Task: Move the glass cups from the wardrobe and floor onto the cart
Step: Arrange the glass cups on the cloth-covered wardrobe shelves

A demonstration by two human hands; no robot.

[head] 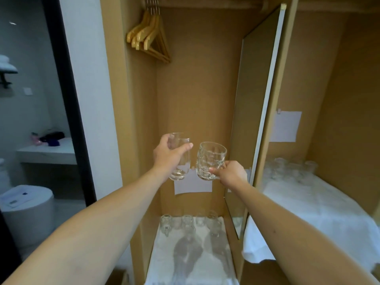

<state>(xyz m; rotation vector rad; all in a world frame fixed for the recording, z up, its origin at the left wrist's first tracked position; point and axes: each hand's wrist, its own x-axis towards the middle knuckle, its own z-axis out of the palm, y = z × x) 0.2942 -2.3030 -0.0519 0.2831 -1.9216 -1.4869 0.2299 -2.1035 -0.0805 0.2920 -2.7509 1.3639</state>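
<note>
While both arms reach forward into it, the wardrobe (205, 89) fills most of the view, a tall brown compartment with a mirrored door (259, 112) swung open at its right edge. A white cloth (191, 262) covers the wardrobe floor, and a second white cloth (320, 212) covers the neighbouring compartment to the right. Wooden hangers (149, 39) hang bunched at the wardrobe's top left corner, and a sheet of paper (193, 185) is fixed to its back wall. Along the back edge of the near cloth stands a row of small glass cups (188, 222); another blurred cluster of cups (292, 168) sits at the far edge of the right-hand cloth. The left hand (167, 156) holds a smooth tall glass (180, 159) in the air, its grip clamped round the glass with the thumb across the front. Just beside it, the right hand (231, 174) holds a dimpled glass cup (210, 160) low at its side, its grip closed on the cup. Both glasses are upright, close together, well above the cloth
</note>
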